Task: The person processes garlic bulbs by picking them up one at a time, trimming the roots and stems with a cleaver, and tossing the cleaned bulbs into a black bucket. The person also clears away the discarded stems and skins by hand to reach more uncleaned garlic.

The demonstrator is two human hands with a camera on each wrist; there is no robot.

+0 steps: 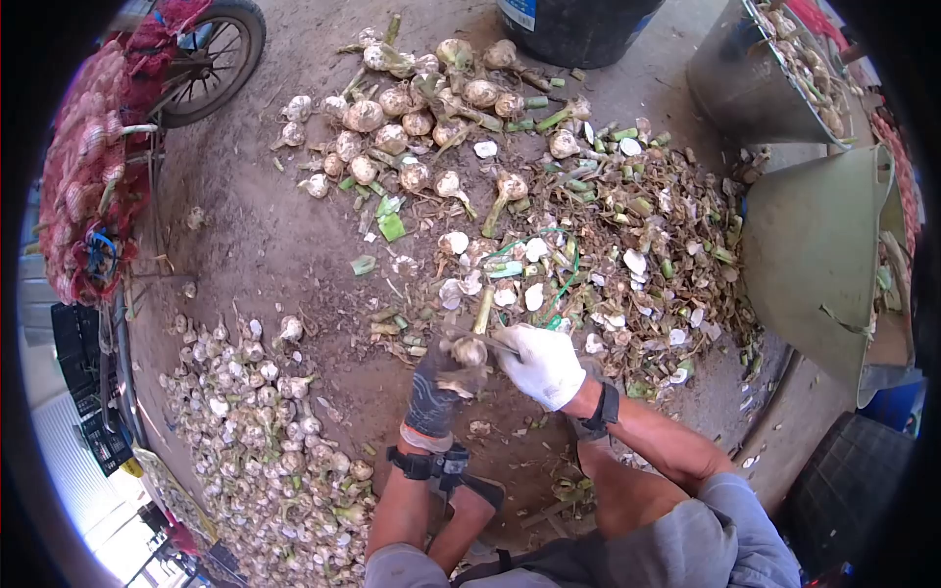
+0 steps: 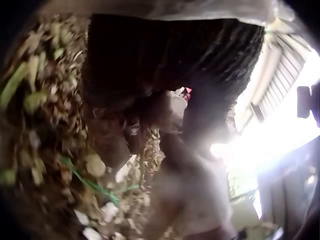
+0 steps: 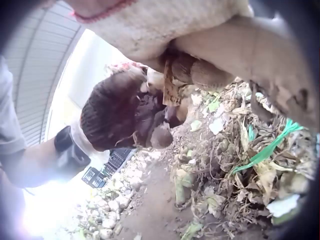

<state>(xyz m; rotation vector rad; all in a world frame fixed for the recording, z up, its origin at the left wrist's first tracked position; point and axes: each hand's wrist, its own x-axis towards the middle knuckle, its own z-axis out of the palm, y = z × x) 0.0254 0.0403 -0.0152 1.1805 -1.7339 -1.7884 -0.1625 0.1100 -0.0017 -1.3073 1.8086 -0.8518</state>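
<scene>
My left hand (image 1: 431,392), in a dark grey glove, grips a garlic bulb (image 1: 469,352) whose cut-length green stem (image 1: 484,309) points away from me. Close on the bulb's right side is my right hand (image 1: 544,367) in a white glove. Its curled fingers (image 3: 212,74) hold a short flat knife blade (image 3: 171,87), brownish and worn, which reaches toward the dark glove (image 3: 112,112). The knife's handle is hidden inside the white glove. In the left wrist view the dark glove (image 2: 165,55) covers most of the bulb.
Untrimmed garlic (image 1: 417,122) lies in a heap ahead. Trimmed bulbs (image 1: 265,421) spread at left. Stem and skin scraps (image 1: 657,235) with green twine (image 1: 576,260) cover the right side. A greenish bin (image 1: 814,255), a black tub (image 1: 578,29) and a wheeled cart (image 1: 211,64) stand around.
</scene>
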